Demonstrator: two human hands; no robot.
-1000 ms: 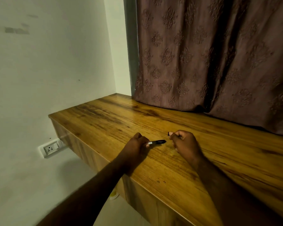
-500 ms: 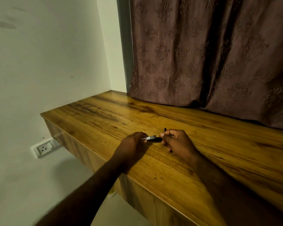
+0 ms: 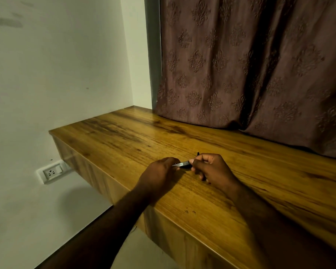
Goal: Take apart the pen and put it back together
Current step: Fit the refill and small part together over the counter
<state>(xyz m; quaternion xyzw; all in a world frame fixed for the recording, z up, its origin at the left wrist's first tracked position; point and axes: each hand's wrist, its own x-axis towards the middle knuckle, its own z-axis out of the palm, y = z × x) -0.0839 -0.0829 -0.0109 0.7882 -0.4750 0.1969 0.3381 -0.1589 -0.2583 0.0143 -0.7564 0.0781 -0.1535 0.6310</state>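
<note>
Big white wall is taking up the left side & a brown curtain w/ flower shapes is hanging at the far right. Its bottom is lying on a long wooden desk. A socket is sitting low on the wall, under the desk's left end.

Both arms are reaching in from the near side & the hands are meeting over the near part of the desk. The left hand is curling its fingers round the left end of the pen, holding it sideways just over the wood. The right hand is pinching the pen's right end w/ thumb & finger. A small black bit is poking up out of the top of that hand; can't tell which pen part it is.

What's new: 1 sec ago the hands were apart, w/ a gap btwn the pen's tip & the right hand. Half a sec ago they were closing in. Now the gap is gone & both hands are gripping the one pen. So the person is prob pushing or twisting a piece back on, i.e. the putting-together half is going on. Can't see if the piece is fully on b/c the fingers are hiding the join.
</note>
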